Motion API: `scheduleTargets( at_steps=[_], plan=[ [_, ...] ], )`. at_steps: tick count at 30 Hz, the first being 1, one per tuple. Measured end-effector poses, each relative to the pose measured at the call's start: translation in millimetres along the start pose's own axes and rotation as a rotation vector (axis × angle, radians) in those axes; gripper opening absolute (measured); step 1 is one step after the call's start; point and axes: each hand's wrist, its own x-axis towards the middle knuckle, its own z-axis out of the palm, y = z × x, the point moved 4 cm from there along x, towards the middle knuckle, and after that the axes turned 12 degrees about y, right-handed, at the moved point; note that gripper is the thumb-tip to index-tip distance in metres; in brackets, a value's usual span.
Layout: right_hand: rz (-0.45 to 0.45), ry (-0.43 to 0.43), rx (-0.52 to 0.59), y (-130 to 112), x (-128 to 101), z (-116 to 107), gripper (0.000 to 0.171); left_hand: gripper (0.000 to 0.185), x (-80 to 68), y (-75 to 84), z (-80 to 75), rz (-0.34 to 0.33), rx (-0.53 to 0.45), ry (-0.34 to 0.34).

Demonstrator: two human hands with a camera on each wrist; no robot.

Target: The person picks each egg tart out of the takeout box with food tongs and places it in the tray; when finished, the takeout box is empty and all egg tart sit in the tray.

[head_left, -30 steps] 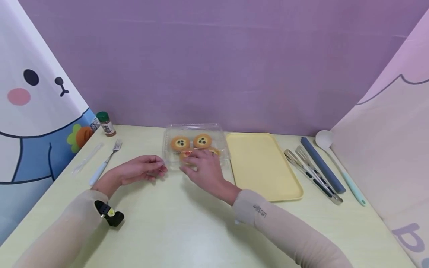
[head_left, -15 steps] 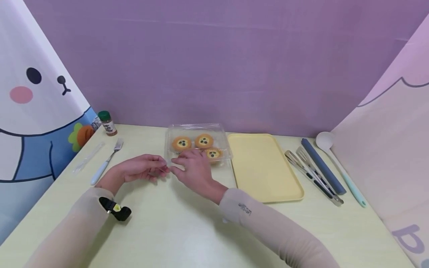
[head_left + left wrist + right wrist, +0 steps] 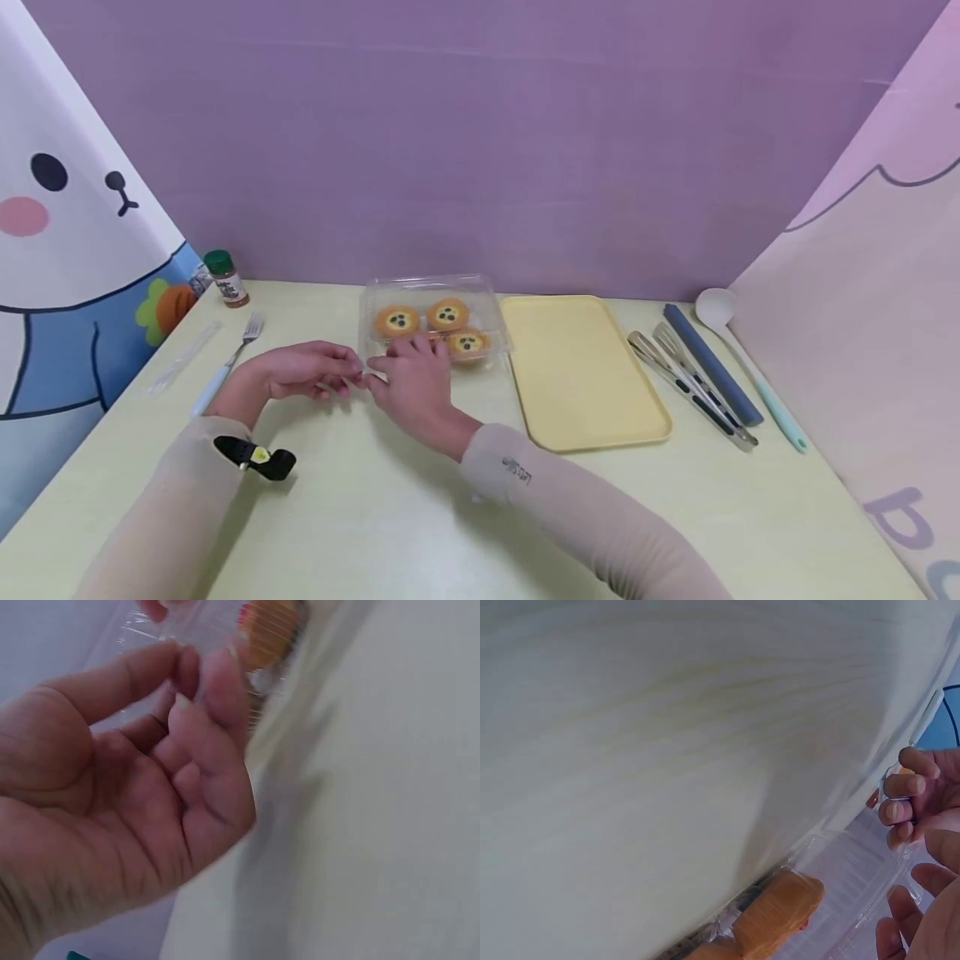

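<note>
Head view: both hands, left hand (image 3: pixel 303 372) and right hand (image 3: pixel 411 383), pinch the near-left corner of the clear pastry box (image 3: pixel 431 327), likely prying its lid; next, separate the edges.

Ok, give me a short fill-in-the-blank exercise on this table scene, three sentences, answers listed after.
1. Both hands, the left hand and the right hand, meet at the near-left corner of the clear plastic ____ of pastries.
2. To the right of that lies an empty tray coloured ____.
3. The small jar by the left wall has a ____ cap.

Missing words: container; yellow; green
</note>
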Motion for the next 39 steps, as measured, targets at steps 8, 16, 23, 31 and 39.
scheduleTargets(
  at_steps=[8, 16, 23, 31, 39],
  plan=[
    [0.015, 0.057, -0.002, -3.9, 0.8, 4.0, 0.023, 0.014, 0.2, 0.1, -2.3, -0.013, 0.017, 0.026],
    [0.024, 0.135, 0.007, -4.2, -1.3, 8.5, 0.022, 0.015, 2.3, 0.8, -0.6, 0.005, 0.020, 0.030],
    [-0.003, 0.239, 0.001, -6.6, -1.3, 9.3, 0.014, 0.014, -1.1, 2.9, -1.2, 0.017, 0.034, 0.033],
    [-0.007, 0.251, 0.014, -5.8, -2.8, 10.3, 0.012, 0.012, -3.3, 3.1, 0.3, 0.014, 0.046, 0.036],
    [-0.004, 0.265, 0.025, -4.2, -3.6, 9.7, 0.011, 0.014, -2.4, 2.7, 1.8, 0.028, 0.044, 0.067]
  ],
)
